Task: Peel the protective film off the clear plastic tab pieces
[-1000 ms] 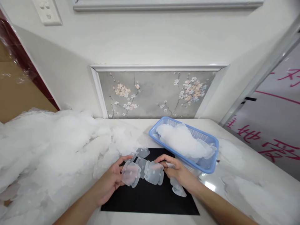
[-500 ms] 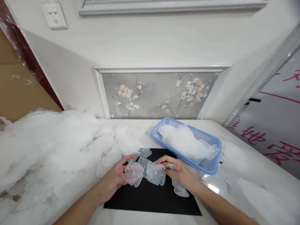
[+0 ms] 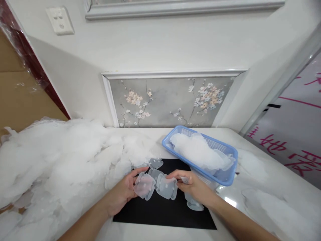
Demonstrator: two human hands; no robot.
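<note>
My left hand (image 3: 126,189) is closed on a thin, frosted translucent plastic piece (image 3: 144,186) with a wavy outline and small round dots; pinkish skin shows through it. My right hand (image 3: 189,184) pinches a similar piece (image 3: 167,187) by its upper right edge, and another bit of translucent plastic (image 3: 184,180) shows at its fingers. Both pieces are over a black sheet (image 3: 163,214). Behind them, another piece (image 3: 154,174) is partly covered, and one more (image 3: 155,163) lies at the sheet's far edge. Below my right wrist rests a further piece (image 3: 193,203).
A large heap of the same translucent pieces (image 3: 57,157) covers the left of the white table (image 3: 140,232). At the back right stands a blue plastic basket (image 3: 232,167) holding more pieces (image 3: 200,150). The wall (image 3: 170,43) rises directly behind the table.
Very little differs. My right index finger has come slightly further over the top edge of its piece, and the left fingers have shifted slightly. The whole view has moved a touch.
</note>
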